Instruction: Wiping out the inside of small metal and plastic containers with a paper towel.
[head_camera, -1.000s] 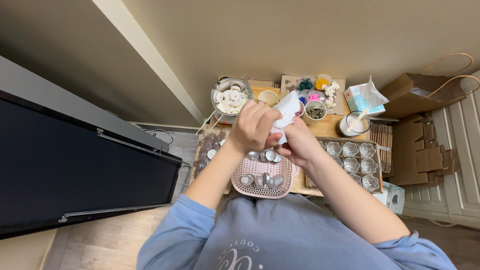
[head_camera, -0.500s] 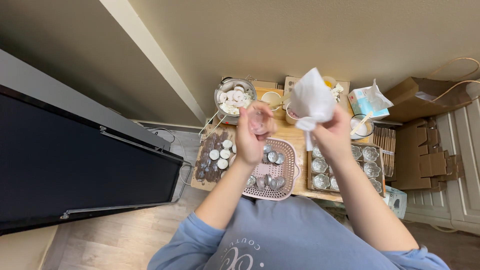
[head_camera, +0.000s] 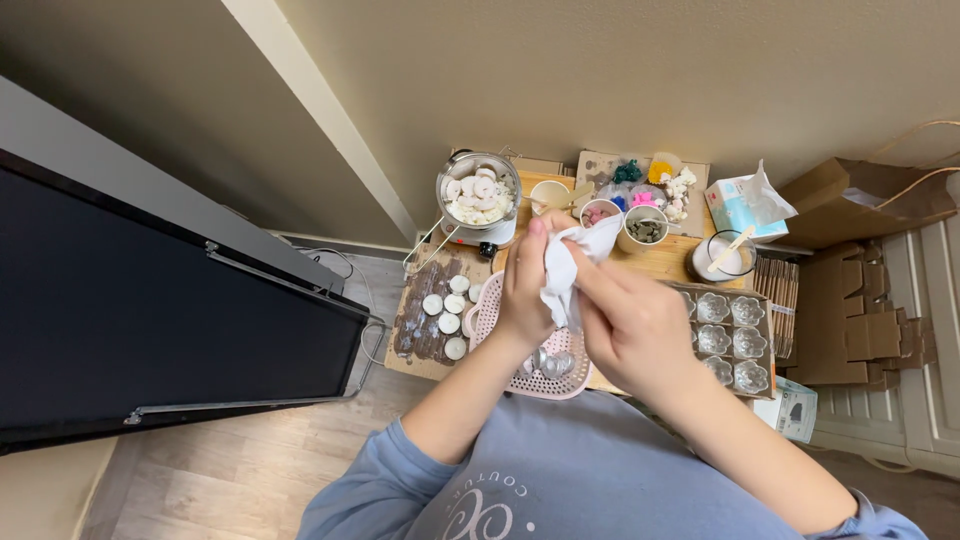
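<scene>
Wiping under way above the crowded tabletop (head_camera: 670, 262), over the pink basket (head_camera: 500, 300) of small metal cups.
We clench our right hand (head_camera: 630, 325) on a white cloth (head_camera: 565, 268) and press it against whatever our left hand (head_camera: 528, 285) grips; that piece is hidden. Next, we judge, the wiped piece needs setting down.

1. two hands, the left hand (head_camera: 525, 285) and the right hand (head_camera: 625, 325), meet on one white tissue (head_camera: 568, 262).
2. five white wax discs (head_camera: 447, 308) lie left of the left hand.
3. six clear flower-shaped cups (head_camera: 728, 340) show in the box right of the right hand.
4. one metal pot (head_camera: 479, 199) sits beyond the hands.
5. three small cups (head_camera: 598, 208) stand just past the fingertips.
6. one pink basket (head_camera: 540, 378) lies under the hands.
</scene>
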